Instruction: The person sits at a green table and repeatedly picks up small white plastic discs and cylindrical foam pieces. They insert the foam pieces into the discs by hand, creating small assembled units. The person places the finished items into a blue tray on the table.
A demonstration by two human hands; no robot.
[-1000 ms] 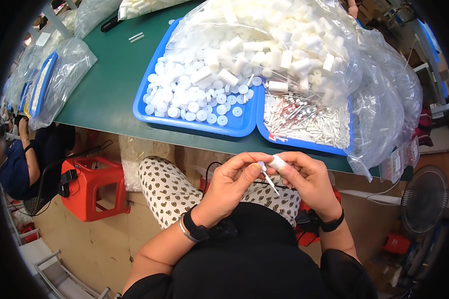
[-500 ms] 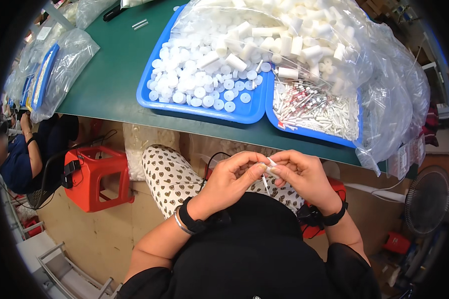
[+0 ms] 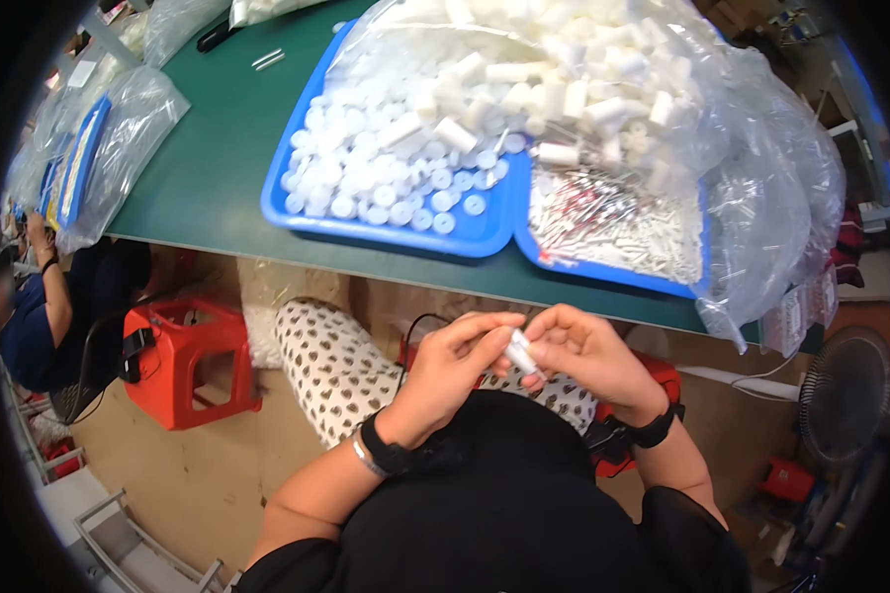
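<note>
A small white cylinder (image 3: 520, 353) sits tilted between my two hands, just in front of my body and below the table's near edge. My left hand (image 3: 450, 364) pinches it from the left with thumb and forefinger. From the other side, the thumb and fingers of my right hand (image 3: 585, 358) close on it too. Fingers cover part of its length. Beyond my hands, a blue tray (image 3: 396, 240) holds many translucent white discs and some white foam-like cylinders. Beside it, a second blue tray (image 3: 613, 279) contains thin white sticks and reddish pieces.
A clear plastic bag (image 3: 761, 188) with thick white cylinders drapes over both trays on the green table (image 3: 213, 148). Two short clear rods (image 3: 267, 59) lie farther back. A red stool (image 3: 193, 361) and a seated person (image 3: 44, 306) are left; a fan (image 3: 841, 395) stands right.
The white cylinder has turned and shows more of its length. My fingers have shifted around it, and the thin white stick that hung below no longer shows. The whole view has moved slightly.
</note>
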